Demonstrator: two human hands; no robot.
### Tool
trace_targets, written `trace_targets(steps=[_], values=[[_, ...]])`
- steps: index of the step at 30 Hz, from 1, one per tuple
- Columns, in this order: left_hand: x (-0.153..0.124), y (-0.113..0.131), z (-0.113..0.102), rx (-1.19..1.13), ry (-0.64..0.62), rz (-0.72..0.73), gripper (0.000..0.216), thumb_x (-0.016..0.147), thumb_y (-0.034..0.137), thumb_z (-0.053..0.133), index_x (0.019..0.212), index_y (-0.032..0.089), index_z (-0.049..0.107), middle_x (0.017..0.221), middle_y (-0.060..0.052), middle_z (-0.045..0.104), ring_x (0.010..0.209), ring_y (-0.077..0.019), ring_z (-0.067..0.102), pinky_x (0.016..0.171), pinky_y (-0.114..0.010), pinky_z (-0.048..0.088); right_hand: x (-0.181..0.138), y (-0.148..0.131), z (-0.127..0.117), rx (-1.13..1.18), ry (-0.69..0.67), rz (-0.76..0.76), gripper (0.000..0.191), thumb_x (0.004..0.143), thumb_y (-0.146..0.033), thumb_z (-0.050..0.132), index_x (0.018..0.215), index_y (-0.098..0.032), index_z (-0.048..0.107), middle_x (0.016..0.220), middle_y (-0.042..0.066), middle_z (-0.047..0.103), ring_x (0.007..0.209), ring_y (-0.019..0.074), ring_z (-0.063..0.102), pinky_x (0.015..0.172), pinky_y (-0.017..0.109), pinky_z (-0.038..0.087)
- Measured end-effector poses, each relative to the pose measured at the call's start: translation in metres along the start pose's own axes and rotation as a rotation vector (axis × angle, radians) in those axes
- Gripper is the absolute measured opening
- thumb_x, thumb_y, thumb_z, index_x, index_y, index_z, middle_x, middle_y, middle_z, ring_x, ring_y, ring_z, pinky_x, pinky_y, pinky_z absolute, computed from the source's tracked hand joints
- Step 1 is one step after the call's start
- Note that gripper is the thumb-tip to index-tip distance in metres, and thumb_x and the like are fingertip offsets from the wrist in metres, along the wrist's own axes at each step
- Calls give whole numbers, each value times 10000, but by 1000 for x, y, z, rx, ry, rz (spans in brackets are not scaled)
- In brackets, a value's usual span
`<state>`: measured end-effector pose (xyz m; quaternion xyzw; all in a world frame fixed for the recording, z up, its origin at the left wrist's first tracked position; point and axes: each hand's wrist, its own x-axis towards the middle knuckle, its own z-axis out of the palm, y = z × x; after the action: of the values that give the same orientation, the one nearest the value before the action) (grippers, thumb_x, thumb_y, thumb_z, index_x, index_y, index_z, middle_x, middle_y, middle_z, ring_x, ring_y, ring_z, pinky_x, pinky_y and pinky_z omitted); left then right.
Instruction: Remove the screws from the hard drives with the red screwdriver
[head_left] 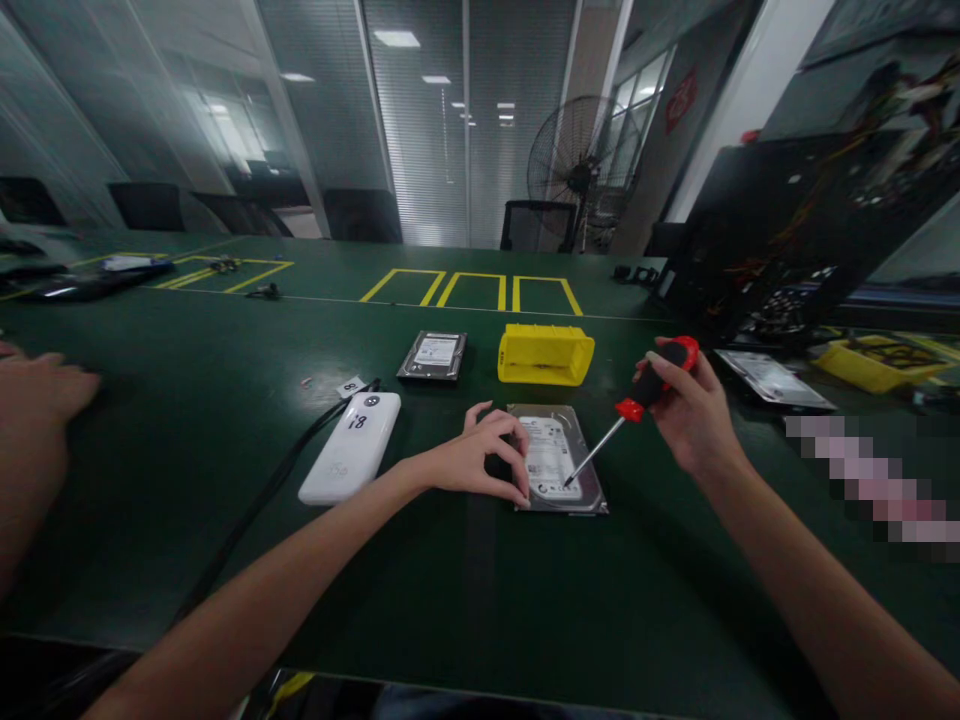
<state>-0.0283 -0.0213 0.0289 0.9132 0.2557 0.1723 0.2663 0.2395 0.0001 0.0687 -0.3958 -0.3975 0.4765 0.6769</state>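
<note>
A silver hard drive point(582, 440) with a white label lies flat on the green table in front of me. My left hand point(487, 455) is curled at its left side, fingertips and thumb touching that edge. In my right hand point(694, 410) is a screwdriver point(637, 398) with a red and black handle, held at a slant. Its metal tip reaches down to the lower part of the drive's label; I cannot tell whether it touches. Behind this drive stand a second hard drive point(433, 356) and a yellow bin point(546, 357) lying on its side.
A white power bank point(352, 448) with a black cable lies left of my left hand. Another person's hand point(45, 385) rests at the far left. At right are another hard drive point(772, 378), a yellow tray point(881, 362) and a black computer case point(780, 230).
</note>
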Motion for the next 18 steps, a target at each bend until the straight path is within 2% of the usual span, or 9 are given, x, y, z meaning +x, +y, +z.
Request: trace_targets(steps=[18], values=[[1,2,2,59,79,32,136,747,410,711,794,283,720,1105,3,532,1217,-216,415,1128,-444,15,2,1,-3,-10,-36,-26,356,644,-264,769,977,-262,641,817,-18,622,728,87,581,589,188,478]])
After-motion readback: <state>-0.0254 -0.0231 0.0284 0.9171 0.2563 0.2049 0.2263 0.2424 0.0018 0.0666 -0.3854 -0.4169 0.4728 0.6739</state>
